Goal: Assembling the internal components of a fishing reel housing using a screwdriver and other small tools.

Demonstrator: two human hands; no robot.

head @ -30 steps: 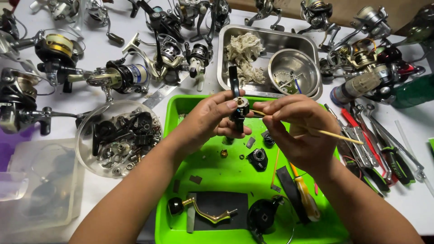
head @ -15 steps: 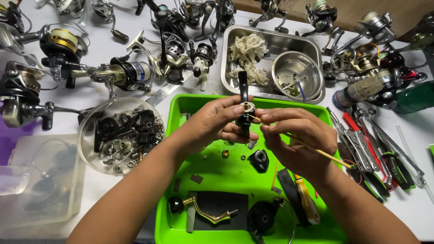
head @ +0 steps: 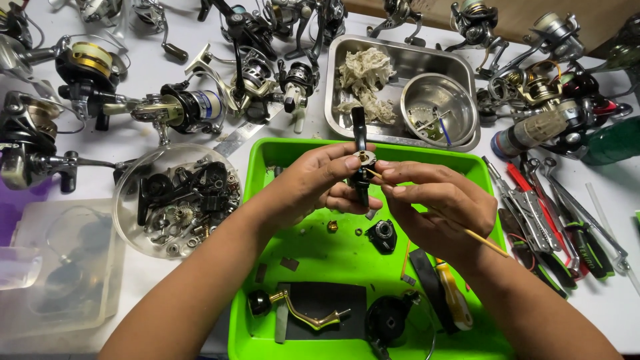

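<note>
My left hand (head: 313, 187) grips a black fishing reel body (head: 361, 160) upright above the green tray (head: 267, 157). A small round brass-coloured part sits at the reel body's side, under my thumb. My right hand (head: 440, 203) pinches a thin wooden stick (head: 483, 241) whose tip touches that part. Both hands meet over the tray's far half. Below them on the tray lie a small black round part (head: 382, 233), a brass nut (head: 332, 227) and a gold crank handle (head: 303, 312).
A steel tray (head: 400, 50) holding a rag and a small steel bowl (head: 440, 110) stands behind. A clear round dish (head: 177, 200) of reel parts is at left. Many fishing reels line the back. Pliers and screwdrivers (head: 560, 220) lie at right. A clear plastic box (head: 60, 267) is at lower left.
Both hands stayed together over the tray; the reel body shifted slightly right and toward me, and the stick's tip stays at the brass part.
</note>
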